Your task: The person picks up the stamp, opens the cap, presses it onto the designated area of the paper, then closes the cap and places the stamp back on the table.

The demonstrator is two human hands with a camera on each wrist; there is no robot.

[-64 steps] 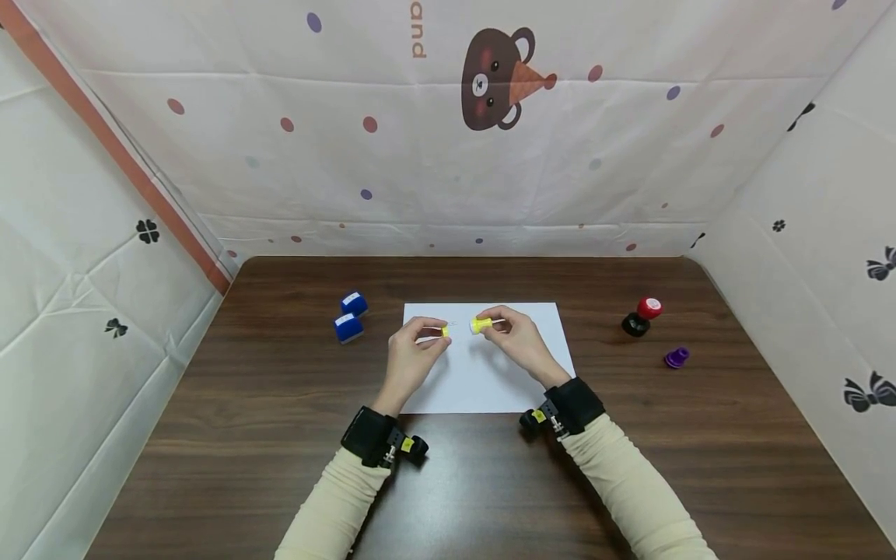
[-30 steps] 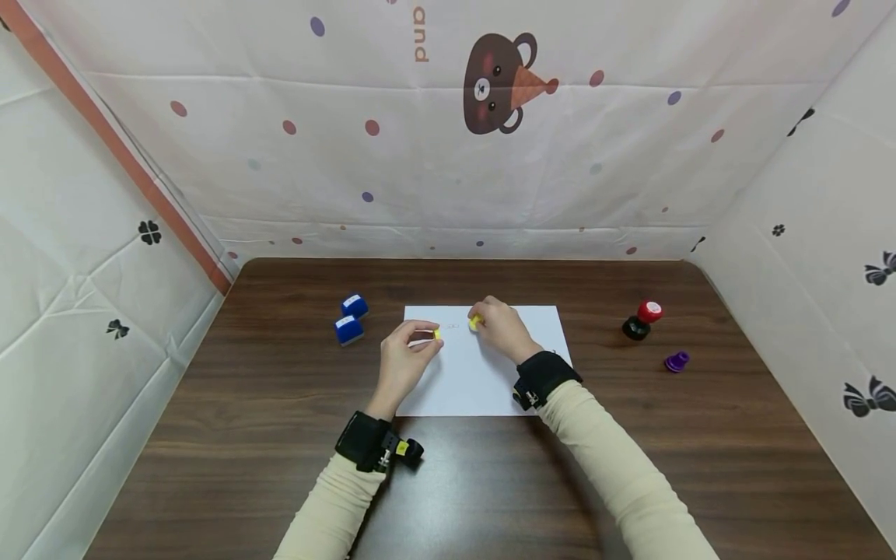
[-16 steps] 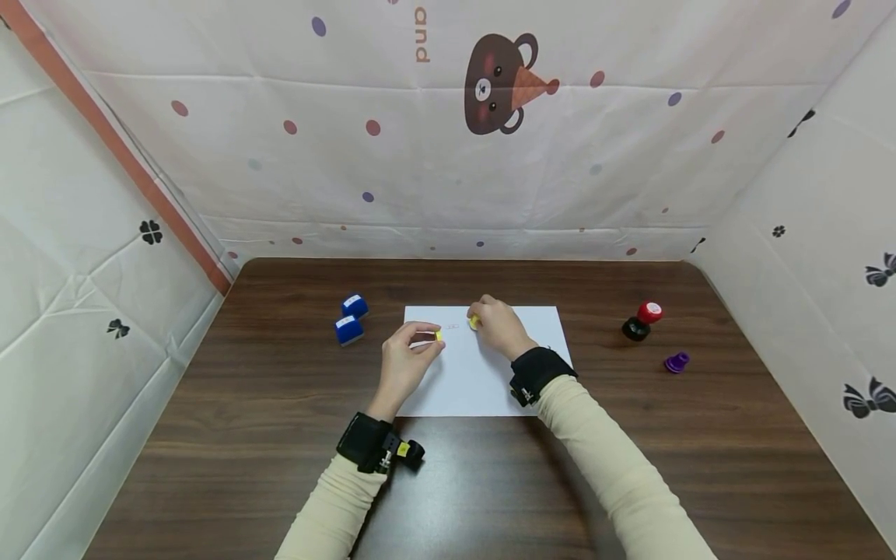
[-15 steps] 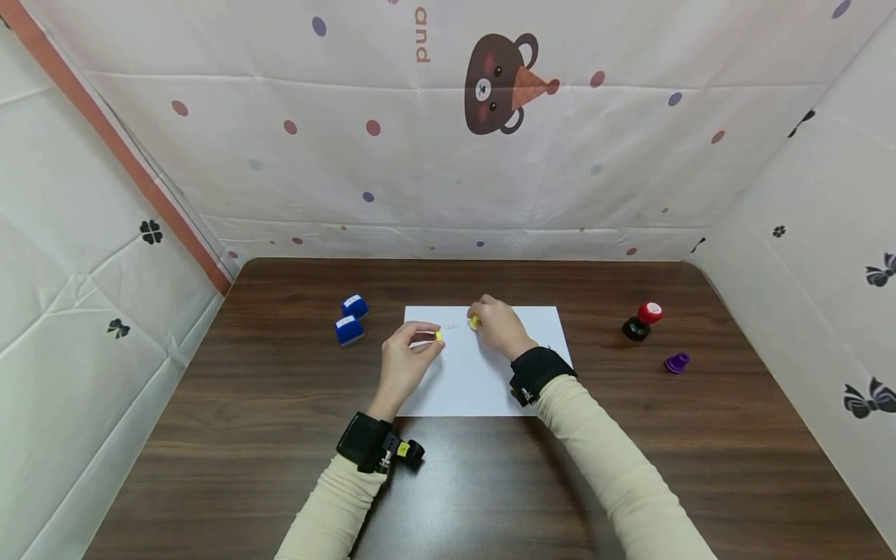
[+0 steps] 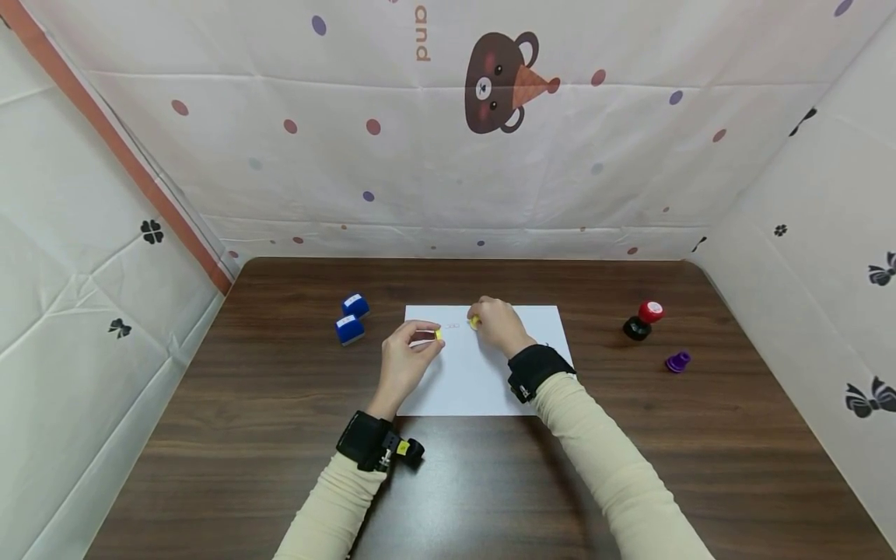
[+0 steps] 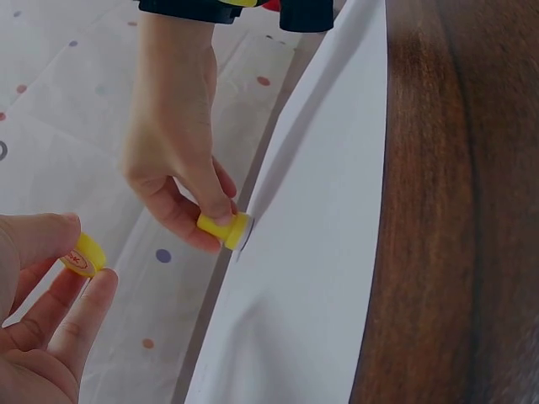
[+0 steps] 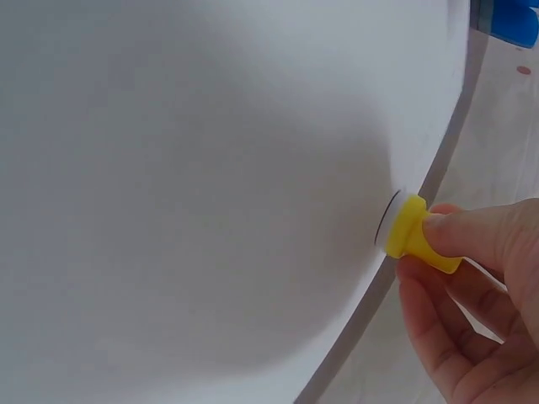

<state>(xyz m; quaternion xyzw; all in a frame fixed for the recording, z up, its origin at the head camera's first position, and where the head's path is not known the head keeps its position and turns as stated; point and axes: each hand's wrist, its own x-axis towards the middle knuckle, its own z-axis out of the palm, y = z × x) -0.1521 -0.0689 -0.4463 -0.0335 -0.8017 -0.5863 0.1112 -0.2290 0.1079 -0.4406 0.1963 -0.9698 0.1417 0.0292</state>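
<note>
pinching a yellow stamp [image 7: 407, 225] in the right hand [image 5: 497, 323], against or just above paper [image 5: 483, 381] below, holding a yellow cap [image 6: 86, 254] in the left hand [image 5: 406, 362], two blue blocks [image 5: 349, 330] left of that grip

One table [image 5: 280, 381] is carrying one white sheet [image 5: 483, 385] of paper, two blue blocks [image 5: 349, 330] toward its far left corner, and, toward its right edge, one red-and-black piece [image 5: 642, 320] and one purple piece [image 5: 677, 362]. Two hands are holding two yellow things: the left hand [image 5: 406, 358] is pinching one cap [image 6: 87, 255] by the sheet's left edge, the right hand [image 5: 501, 323] one stamp [image 7: 413, 229] near its far edge. Two black wrist straps [image 5: 365, 440] are showing.
</note>
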